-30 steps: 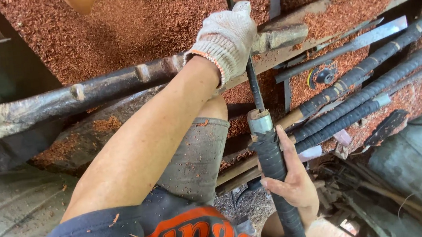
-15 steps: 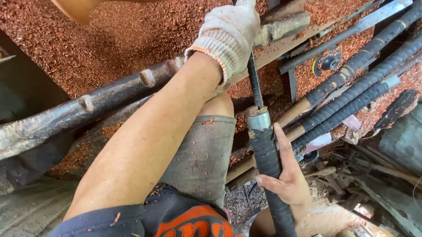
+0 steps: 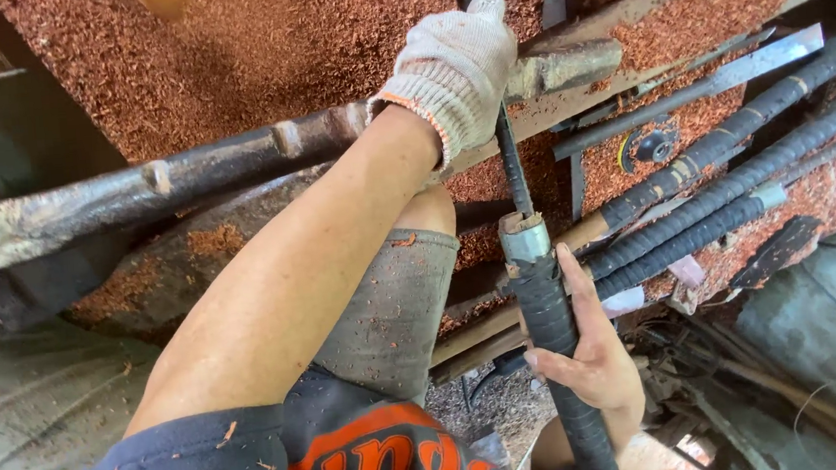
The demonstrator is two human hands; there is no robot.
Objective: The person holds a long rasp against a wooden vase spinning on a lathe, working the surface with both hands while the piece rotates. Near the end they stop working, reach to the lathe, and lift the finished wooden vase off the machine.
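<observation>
While the gloved left hand (image 3: 455, 68) closes around the thin upper shaft of the long turning tool (image 3: 513, 173), the bare right hand (image 3: 587, 361) clamps its black-wrapped handle (image 3: 562, 353) below, long axis running near-vertical over the shavings-strewn bench (image 3: 225, 51).
</observation>
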